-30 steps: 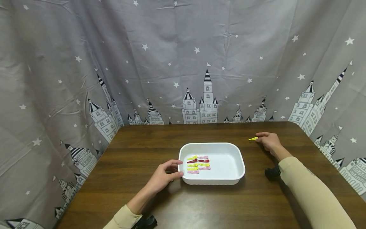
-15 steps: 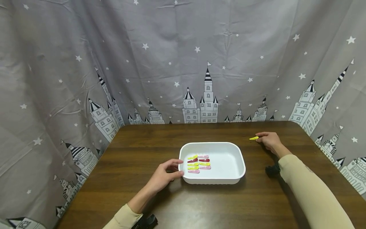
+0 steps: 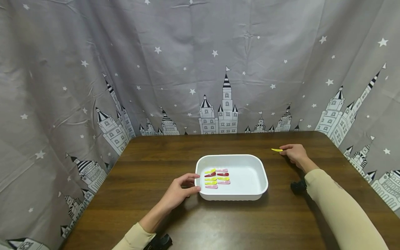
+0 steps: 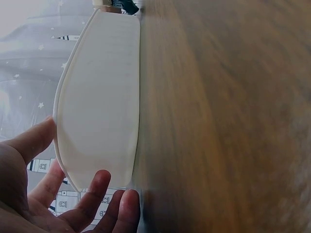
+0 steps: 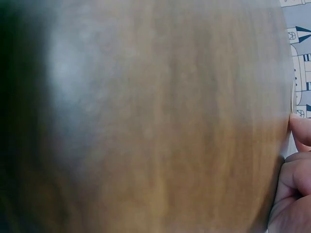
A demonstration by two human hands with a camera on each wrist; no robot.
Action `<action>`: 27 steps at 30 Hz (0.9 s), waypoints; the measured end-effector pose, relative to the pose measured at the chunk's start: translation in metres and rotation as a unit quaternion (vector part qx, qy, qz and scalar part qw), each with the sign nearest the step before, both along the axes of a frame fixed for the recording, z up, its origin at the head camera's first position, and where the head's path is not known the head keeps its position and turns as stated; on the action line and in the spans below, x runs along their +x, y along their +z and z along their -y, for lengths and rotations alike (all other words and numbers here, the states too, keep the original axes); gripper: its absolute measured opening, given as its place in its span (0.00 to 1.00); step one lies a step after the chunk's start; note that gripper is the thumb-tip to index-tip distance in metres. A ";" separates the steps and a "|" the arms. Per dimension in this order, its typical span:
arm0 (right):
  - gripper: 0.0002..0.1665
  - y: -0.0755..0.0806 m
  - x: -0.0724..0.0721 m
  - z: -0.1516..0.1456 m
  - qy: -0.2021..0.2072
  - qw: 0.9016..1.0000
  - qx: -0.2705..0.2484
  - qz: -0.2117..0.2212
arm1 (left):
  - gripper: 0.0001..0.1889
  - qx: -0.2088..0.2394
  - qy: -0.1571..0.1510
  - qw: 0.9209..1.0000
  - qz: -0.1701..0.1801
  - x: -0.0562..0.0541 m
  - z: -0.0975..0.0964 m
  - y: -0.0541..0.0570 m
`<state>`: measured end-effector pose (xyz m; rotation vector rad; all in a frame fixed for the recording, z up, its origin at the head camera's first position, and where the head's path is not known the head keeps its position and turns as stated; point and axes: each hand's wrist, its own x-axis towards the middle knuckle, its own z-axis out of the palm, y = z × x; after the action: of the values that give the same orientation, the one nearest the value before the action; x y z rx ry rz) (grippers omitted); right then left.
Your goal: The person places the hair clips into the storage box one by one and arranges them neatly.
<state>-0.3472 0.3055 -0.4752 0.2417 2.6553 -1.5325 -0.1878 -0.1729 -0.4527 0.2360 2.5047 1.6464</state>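
Observation:
In the head view a white tray (image 3: pixel 247 177) rests on the wooden table. Several snap hair clips lie on its left half, in two columns: yellow clips (image 3: pixel 223 178), red clips (image 3: pixel 223 174) and pink clips (image 3: pixel 211 186). My left hand (image 3: pixel 179 190) holds the tray by its left end, thumb and forefinger at the rim; the left wrist view shows other fingers by the outer wall. Right of the tray, over the far part of the table, my right hand (image 3: pixel 293 153) pinches a yellow hair clip (image 3: pixel 276 150) by one end, the other end pointing left.
The brown table (image 3: pixel 150 156) reaches back to a grey curtain (image 3: pixel 175 69) printed with stars and castles. Dark wrist devices (image 3: pixel 298 187) sit below both wrists.
The free end of the yellow hair clip has tipped upward, away from the table, between my right fingers. Both hands have otherwise stayed nearly in place, and the tray has not moved.

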 end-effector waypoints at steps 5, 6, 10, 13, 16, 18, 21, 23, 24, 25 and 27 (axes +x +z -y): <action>0.23 0.003 0.003 0.003 0.003 1.000 -0.003 0.002 | 0.22 -0.003 0.003 1.000 -0.004 -0.001 0.002 -0.002; 0.23 0.004 0.003 0.003 0.005 1.000 -0.004 0.001 | 0.22 -0.003 0.004 1.000 -0.004 -0.001 0.002 -0.002; 0.22 0.004 0.005 0.005 0.007 1.000 -0.009 -0.003 | 0.22 -0.003 0.004 1.000 -0.005 -0.001 0.002 -0.002; 0.22 0.004 0.005 0.005 0.005 1.000 -0.011 -0.005 | 0.22 -0.001 0.001 1.000 -0.003 0.000 0.001 -0.001; 0.22 0.004 0.005 0.004 0.004 1.000 -0.012 -0.004 | 0.22 -0.001 -0.003 1.000 0.000 0.000 0.001 0.000; 0.22 0.004 0.006 0.004 0.003 1.000 -0.014 -0.003 | 0.22 -0.001 -0.006 1.000 0.002 0.000 0.001 0.000; 0.22 0.005 0.007 0.004 0.004 1.000 -0.016 -0.007 | 0.22 -0.002 -0.007 1.000 0.000 0.000 0.002 0.000; 0.22 0.007 0.008 0.005 0.003 1.000 -0.017 -0.008 | 0.22 -0.002 -0.008 1.000 -0.002 0.000 0.002 -0.001; 0.22 0.007 0.009 0.004 0.002 1.000 -0.017 -0.009 | 0.22 -0.002 -0.008 1.000 -0.003 -0.001 0.002 -0.001; 0.22 0.007 0.009 0.004 0.001 1.000 -0.014 -0.008 | 0.22 -0.002 -0.008 1.000 -0.004 -0.001 0.002 -0.001; 0.22 0.008 0.009 0.002 0.000 1.000 -0.017 -0.006 | 0.22 -0.002 -0.008 1.000 -0.004 -0.001 0.002 -0.001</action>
<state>-0.3386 0.3030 -0.4675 0.2305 2.6358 -1.5837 -0.1888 -0.1749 -0.4537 0.2622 2.5054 1.6390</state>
